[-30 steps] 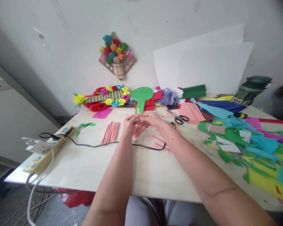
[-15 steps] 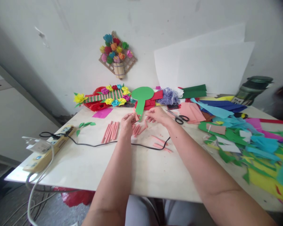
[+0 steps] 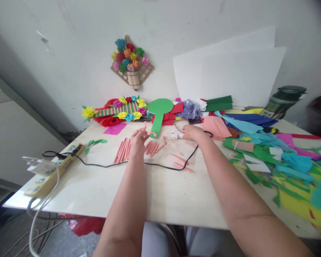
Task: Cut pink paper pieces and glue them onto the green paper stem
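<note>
My left hand (image 3: 139, 137) is closed in a pinch on a pink paper roll (image 3: 145, 125), which points up from the fingers. Just right of it lies a green paper cutout (image 3: 160, 107) with a round head and a straight stem; small pink pieces (image 3: 153, 134) show at the stem's lower end. My right hand (image 3: 191, 132) is wrapped round a white glue gun (image 3: 176, 133), its front end toward the stem. Several pink paper rolls (image 3: 151, 147) lie below the stem, and more rolls (image 3: 121, 150) sit beside my left wrist. Scissors (image 3: 208, 134) are mostly hidden behind my right hand.
A black cord (image 3: 157, 164) crosses the table from a power strip (image 3: 53, 171) at left. Coloured paper scraps (image 3: 289, 171) cover the right side. A paper-flower guitar shape (image 3: 117, 110), purple yarn (image 3: 189, 109) and a green bottle (image 3: 285, 101) stand along the wall.
My right hand has moved right, away from the stem, and now grips the glue gun. My left hand has shifted slightly left and holds a roll upright. Pink pieces now show on the stem's end.
</note>
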Available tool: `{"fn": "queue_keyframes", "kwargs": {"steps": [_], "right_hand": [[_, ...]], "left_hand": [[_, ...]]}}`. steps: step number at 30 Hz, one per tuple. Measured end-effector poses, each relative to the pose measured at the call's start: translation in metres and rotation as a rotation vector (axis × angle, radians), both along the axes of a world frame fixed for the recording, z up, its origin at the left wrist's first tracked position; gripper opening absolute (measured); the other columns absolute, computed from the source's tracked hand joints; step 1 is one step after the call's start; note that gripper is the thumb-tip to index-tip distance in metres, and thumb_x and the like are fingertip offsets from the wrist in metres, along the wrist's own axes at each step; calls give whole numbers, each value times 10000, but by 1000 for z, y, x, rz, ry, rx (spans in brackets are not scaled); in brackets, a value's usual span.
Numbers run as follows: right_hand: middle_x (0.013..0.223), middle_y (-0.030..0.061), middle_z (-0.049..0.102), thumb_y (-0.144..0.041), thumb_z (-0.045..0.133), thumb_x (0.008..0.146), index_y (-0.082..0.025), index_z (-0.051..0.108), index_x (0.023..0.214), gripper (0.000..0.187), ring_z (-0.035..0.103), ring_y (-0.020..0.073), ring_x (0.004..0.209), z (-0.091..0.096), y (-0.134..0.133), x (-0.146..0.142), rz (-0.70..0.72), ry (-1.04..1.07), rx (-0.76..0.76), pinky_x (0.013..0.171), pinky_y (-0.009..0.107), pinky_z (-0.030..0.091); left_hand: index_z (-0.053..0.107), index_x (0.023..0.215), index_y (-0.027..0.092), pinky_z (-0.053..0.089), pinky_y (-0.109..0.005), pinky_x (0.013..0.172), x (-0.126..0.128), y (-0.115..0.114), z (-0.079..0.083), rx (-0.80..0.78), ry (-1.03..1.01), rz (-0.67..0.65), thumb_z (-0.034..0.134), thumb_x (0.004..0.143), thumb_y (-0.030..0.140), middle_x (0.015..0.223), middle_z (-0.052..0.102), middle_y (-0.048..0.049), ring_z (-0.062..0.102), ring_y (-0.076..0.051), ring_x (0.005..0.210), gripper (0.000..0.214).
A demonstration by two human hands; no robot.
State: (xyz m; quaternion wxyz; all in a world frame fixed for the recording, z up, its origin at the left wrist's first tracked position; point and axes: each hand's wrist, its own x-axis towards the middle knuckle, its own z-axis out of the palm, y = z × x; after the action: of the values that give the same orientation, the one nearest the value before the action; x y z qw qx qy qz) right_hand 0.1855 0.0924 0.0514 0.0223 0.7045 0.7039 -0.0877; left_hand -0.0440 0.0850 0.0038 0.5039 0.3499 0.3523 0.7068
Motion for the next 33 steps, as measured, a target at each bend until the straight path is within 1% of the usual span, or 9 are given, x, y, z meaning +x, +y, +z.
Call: {"fn": "queue_keyframes", "kwargs": {"steps": [5,8,10,13,20,23,25,29,33], "right_hand": [[1155,188,615,-205,561,733,-129,574,1158,432,572,292,1089,-16,1,-8,17,-19,57,826,344,458],[1110,198,631,-221,544,746,-116,580,1131,401,584,303,1065,-23,2,-8,-9,11,136,808,349,462],[1069,188,648,-219,532,752,-128,598,1100,365,603,295,1030,-24,3,-6,-33,34,193,793,340,464],[1037,160,665,-232,527,756,-165,629,1055,323,618,285,999,-22,5,-4,-86,74,242,771,329,467],[1017,126,682,-335,570,731,-195,668,999,318,625,280,968,-15,6,-5,-141,253,331,750,316,463],[994,113,687,-353,598,705,-199,672,1005,345,625,277,956,-12,7,-4,-156,384,382,747,309,457],[939,100,690,-343,611,693,-187,677,979,333,630,265,917,-13,10,-4,-150,487,413,729,301,458],[737,48,645,-311,648,672,-146,665,896,278,610,181,692,-14,13,-8,-97,808,403,577,245,456],[528,-37,490,-342,696,650,-144,599,747,240,442,83,452,-7,4,-16,-4,1219,247,406,196,385]], "left_hand": [[636,744,151,476,-226,641,1,-1,-2,-22,56,28,759,548,339,647,599,11,534,-68,593,298],[654,789,149,418,-196,532,2,-3,-3,-54,204,25,750,571,386,786,661,-43,556,-84,611,336],[653,781,140,351,-185,455,3,-3,-4,-97,302,4,743,580,403,737,655,-46,546,-89,564,343],[628,746,138,285,-180,399,5,-3,-6,-172,400,-11,730,595,414,583,588,-8,514,-88,484,330],[611,769,138,212,-191,331,11,-10,-4,-194,607,-136,680,659,473,440,466,51,359,-58,326,360],[592,753,130,257,-191,352,12,-11,-1,-91,559,-159,701,642,468,626,625,-19,406,-44,368,372],[596,765,121,282,-189,371,10,-10,-1,-57,502,-135,713,629,456,740,668,-52,435,-37,395,380],[605,751,102,294,-187,376,6,-6,-3,-82,406,-130,729,616,425,686,664,-50,439,-35,387,371],[603,748,91,273,-172,357,6,-5,-3,-86,257,-204,758,605,348,654,653,-44,449,-32,390,332]]}}
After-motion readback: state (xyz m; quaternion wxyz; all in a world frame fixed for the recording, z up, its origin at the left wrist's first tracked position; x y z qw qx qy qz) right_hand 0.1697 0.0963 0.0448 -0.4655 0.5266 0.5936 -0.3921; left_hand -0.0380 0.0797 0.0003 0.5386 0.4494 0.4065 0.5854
